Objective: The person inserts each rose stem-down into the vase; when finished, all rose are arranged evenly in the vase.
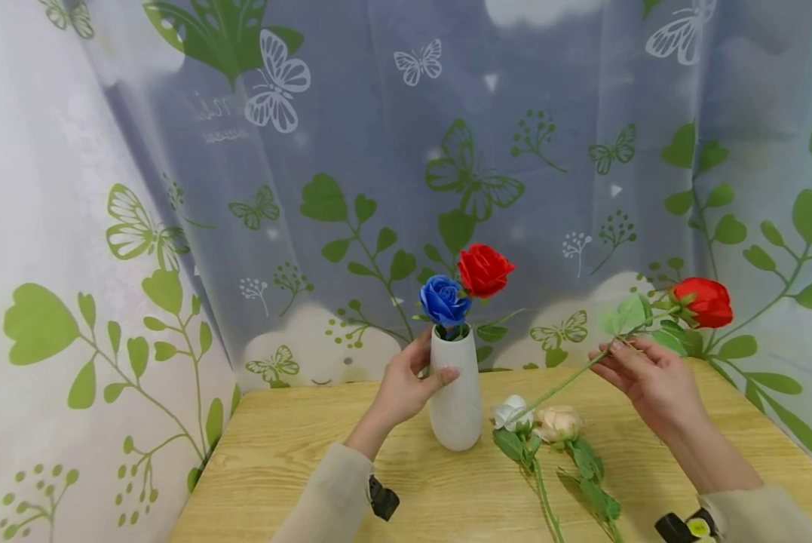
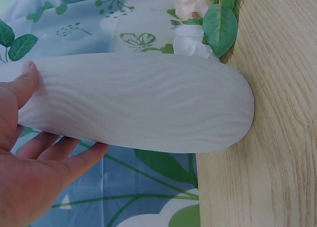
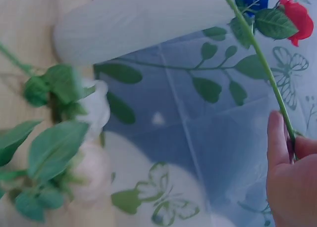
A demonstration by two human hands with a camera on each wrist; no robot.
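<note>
A white vase [image 1: 456, 400] stands upright on the table, a blue rose [image 1: 444, 300] and a red rose [image 1: 485, 270] in its mouth. My left hand [image 1: 406, 385] grips the vase near its top, thumb on the front; the left wrist view shows the same hand [image 2: 39, 157] around the vase [image 2: 143, 103]. At the right, my right hand [image 1: 660, 385] pinches the green stem of another red rose [image 1: 704, 302] above the table, bloom to the right, stem end slanting down left. In the right wrist view the stem [image 3: 267, 68] passes between thumb and fingers of the hand [image 3: 294, 177].
A white rose [image 1: 512, 412] and a cream rose [image 1: 559, 424] lie on the wooden table [image 1: 297, 445] just right of the vase, stems toward the front edge. A patterned curtain [image 1: 378, 151] hangs behind the table and along its sides.
</note>
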